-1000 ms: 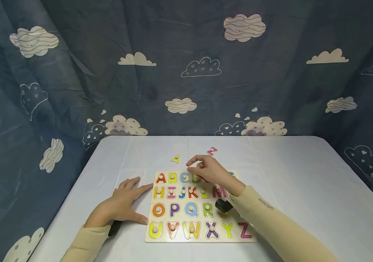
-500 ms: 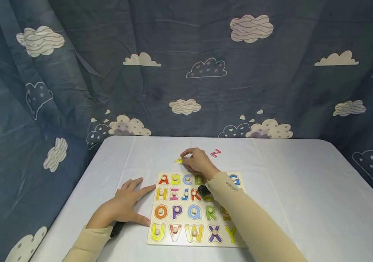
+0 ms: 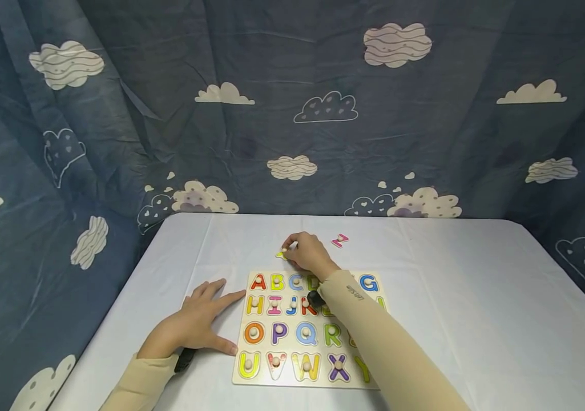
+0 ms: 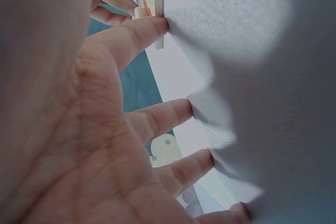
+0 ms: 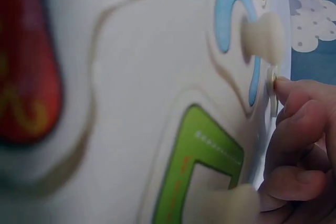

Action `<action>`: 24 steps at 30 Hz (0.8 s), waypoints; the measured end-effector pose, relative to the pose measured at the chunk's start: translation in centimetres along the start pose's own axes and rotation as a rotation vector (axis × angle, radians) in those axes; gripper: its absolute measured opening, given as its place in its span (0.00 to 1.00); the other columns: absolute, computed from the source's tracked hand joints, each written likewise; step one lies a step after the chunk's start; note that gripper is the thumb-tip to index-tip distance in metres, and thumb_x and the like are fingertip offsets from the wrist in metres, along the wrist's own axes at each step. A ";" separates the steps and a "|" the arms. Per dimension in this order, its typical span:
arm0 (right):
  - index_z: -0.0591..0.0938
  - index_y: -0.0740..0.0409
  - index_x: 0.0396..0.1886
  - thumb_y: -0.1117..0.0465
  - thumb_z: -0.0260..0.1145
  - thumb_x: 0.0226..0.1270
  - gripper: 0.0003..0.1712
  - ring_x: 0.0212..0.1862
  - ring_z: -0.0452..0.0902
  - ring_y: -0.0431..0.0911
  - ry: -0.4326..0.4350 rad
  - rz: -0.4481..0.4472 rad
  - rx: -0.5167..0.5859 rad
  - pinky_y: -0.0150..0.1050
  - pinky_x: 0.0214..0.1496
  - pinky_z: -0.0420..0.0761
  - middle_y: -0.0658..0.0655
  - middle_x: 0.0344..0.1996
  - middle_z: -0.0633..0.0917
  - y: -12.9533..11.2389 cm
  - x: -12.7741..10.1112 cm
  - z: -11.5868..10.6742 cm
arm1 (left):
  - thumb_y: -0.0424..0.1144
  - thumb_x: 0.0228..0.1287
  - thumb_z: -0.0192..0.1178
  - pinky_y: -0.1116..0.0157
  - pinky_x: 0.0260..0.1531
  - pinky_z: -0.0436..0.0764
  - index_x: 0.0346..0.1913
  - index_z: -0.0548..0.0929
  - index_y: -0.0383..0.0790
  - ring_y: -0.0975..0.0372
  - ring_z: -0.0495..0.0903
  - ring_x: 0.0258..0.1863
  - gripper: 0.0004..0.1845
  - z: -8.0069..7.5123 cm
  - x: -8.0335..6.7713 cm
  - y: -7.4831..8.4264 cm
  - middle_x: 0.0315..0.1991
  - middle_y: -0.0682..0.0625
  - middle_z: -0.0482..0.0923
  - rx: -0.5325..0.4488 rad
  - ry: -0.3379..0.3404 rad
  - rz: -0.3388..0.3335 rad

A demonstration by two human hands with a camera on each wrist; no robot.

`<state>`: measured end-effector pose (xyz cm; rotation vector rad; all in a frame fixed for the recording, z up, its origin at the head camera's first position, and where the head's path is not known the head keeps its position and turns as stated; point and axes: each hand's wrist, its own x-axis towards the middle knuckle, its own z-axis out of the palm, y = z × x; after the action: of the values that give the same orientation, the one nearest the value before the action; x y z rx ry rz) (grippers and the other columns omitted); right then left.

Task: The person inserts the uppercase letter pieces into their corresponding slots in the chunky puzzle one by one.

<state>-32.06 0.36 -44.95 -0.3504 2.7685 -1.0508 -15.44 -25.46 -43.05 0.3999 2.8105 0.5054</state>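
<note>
A: Item one, nearest?
B: My left hand [image 3: 193, 326], fingers spread flat on the white table [image 3: 451, 297], thumb and fingertip against the left edge of the alphabet puzzle board [image 3: 292, 330].
A: Next?
B: My right hand [image 3: 309, 254], reaching beyond the board's far edge, fingers curled and pinching the yellow letter piece [image 3: 282, 254] lying on the table.
A: Farthest?
B: Pink letter piece [image 3: 340, 240], loose, right of that hand.
</note>
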 end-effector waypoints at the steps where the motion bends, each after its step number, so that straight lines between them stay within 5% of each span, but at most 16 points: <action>1: 0.91 0.50 0.45 0.57 0.73 0.74 0.06 0.21 0.72 0.41 0.005 -0.001 -0.010 0.33 0.28 0.70 0.48 0.18 0.80 0.1 0.0 -0.1 | 0.65 0.37 0.87 0.17 0.69 0.55 0.81 0.71 0.54 0.24 0.53 0.80 0.63 0.0 0.0 0.0 0.83 0.30 0.57 -0.001 -0.002 0.001; 12: 0.87 0.53 0.38 0.49 0.79 0.69 0.14 0.27 0.74 0.43 0.067 0.056 -0.082 0.35 0.32 0.70 0.49 0.22 0.81 0.9 -0.2 -0.6 | 0.66 0.37 0.86 0.16 0.68 0.56 0.81 0.71 0.53 0.24 0.55 0.80 0.63 0.1 0.0 -0.5 0.82 0.30 0.58 0.008 0.012 0.027; 24: 0.91 0.53 0.40 0.59 0.76 0.70 0.03 0.24 0.73 0.41 0.015 0.028 -0.022 0.32 0.29 0.71 0.50 0.21 0.84 0.8 -0.1 -1.3 | 0.67 0.37 0.86 0.16 0.68 0.56 0.81 0.71 0.54 0.25 0.54 0.80 0.63 0.1 0.1 -0.5 0.83 0.30 0.57 0.005 0.009 0.026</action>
<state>-32.43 1.78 -44.47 -0.3070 2.7915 -1.0210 -15.64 -25.85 -43.39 0.4363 2.8187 0.5073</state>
